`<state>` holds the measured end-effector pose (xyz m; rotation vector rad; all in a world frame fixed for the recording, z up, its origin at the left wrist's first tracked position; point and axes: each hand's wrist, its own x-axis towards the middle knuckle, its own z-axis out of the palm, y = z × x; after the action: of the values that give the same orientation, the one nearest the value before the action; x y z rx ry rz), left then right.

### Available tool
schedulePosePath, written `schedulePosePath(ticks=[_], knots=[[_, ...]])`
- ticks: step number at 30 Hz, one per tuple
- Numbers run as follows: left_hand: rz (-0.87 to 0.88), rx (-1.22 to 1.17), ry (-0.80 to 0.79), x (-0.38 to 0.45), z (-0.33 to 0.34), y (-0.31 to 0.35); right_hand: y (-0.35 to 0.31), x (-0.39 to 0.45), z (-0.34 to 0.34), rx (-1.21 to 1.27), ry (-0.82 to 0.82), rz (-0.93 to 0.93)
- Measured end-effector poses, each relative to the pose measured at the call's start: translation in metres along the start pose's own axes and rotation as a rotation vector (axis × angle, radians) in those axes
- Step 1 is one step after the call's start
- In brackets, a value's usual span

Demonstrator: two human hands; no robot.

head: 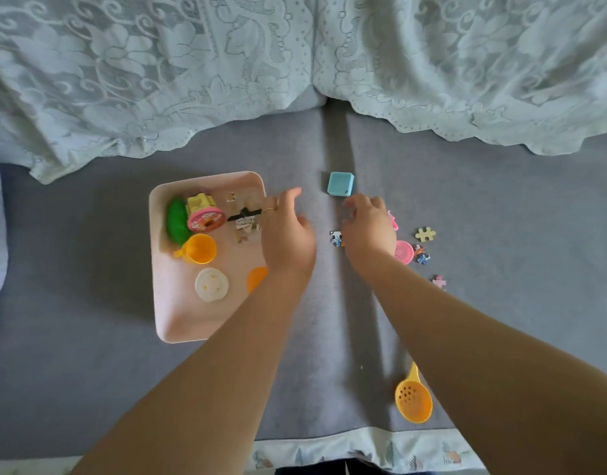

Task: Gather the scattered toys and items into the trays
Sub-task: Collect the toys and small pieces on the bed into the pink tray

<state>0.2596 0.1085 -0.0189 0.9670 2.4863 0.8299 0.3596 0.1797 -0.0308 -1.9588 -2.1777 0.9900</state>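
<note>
A pale pink tray [168, 303] lies on the grey sofa seat and holds a green toy [176, 221], a pink-and-yellow toy [204, 214], an orange cup [199, 249], a white disc [211, 284], an orange piece [256, 278] and small puzzle pieces [244, 225]. My left hand [286, 233] hovers over the tray's right edge with its fingers loosely extended, holding nothing I can see. My right hand [367, 224] hangs with curled fingers over the seat just below a teal cube [340, 183]. A puzzle piece [335, 238] lies by its wrist.
To the right of my right hand lie a pink toy [393, 221], a pink round sieve [405, 252], a pale yellow puzzle piece [425, 234], a small figure piece [421, 254] and a pink puzzle piece [440, 282]. An orange slotted scoop [413, 399] rests near the front edge. Lace covers [158, 73] drape the backrest.
</note>
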Motion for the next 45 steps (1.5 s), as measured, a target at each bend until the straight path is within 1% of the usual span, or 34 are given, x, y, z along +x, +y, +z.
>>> schedulePosePath(ticks=[2, 6, 8, 13, 16, 20, 23, 25, 29, 31, 34, 36, 38, 41, 43, 45], knots=[[0.048, 0.015, -0.075, 0.004, 0.014, 0.012, 0.024, 0.008, -0.009, -0.030, 0.054, 0.051], [0.056, 0.138, -0.235, 0.017, 0.043, 0.023, 0.058, 0.023, -0.019, -0.015, 0.115, 0.116], [0.067, 0.200, -0.295, 0.027, 0.059, 0.023, 0.070, 0.031, -0.018, 0.002, 0.101, 0.130], [0.072, 0.401, -0.376, 0.056, 0.091, 0.027, 0.081, 0.044, -0.011, 0.002, 0.025, 0.088], [0.096, 0.513, -0.405, 0.069, 0.104, 0.031, 0.081, 0.048, -0.012, 0.003, 0.003, 0.109], [0.065, 0.485, -0.330, 0.066, 0.104, 0.041, 0.077, 0.048, -0.018, 0.078, -0.013, 0.129], [0.018, 0.330, -0.254, 0.055, 0.086, 0.048, 0.063, 0.043, -0.023, 0.169, -0.007, 0.077], [0.002, 0.251, -0.179, 0.046, 0.065, 0.048, 0.045, 0.039, -0.022, 0.212, -0.038, 0.026], [-0.067, 0.201, 0.057, 0.030, 0.005, 0.019, -0.016, 0.020, -0.012, 0.289, -0.189, -0.137], [-0.144, 0.218, 0.129, 0.019, -0.022, -0.010, -0.047, 0.005, -0.002, 0.301, -0.288, -0.202], [-0.272, 0.238, 0.092, -0.001, -0.046, -0.050, -0.074, -0.014, 0.012, 0.310, -0.392, -0.243], [-0.325, 0.265, 0.018, -0.016, -0.058, -0.070, -0.081, -0.026, 0.021, 0.313, -0.417, -0.243], [-0.349, 0.306, -0.033, -0.028, -0.065, -0.081, -0.078, -0.034, 0.024, 0.300, -0.407, -0.217], [-0.311, 0.373, -0.026, -0.037, -0.066, -0.083, -0.061, -0.041, 0.020, 0.255, -0.361, -0.162], [-0.263, 0.339, 0.011, -0.039, -0.063, -0.076, -0.047, -0.043, 0.015, 0.212, -0.329, -0.143], [-0.172, 0.278, 0.015, -0.042, -0.056, -0.064, -0.029, -0.046, 0.010, 0.173, -0.266, -0.117]])
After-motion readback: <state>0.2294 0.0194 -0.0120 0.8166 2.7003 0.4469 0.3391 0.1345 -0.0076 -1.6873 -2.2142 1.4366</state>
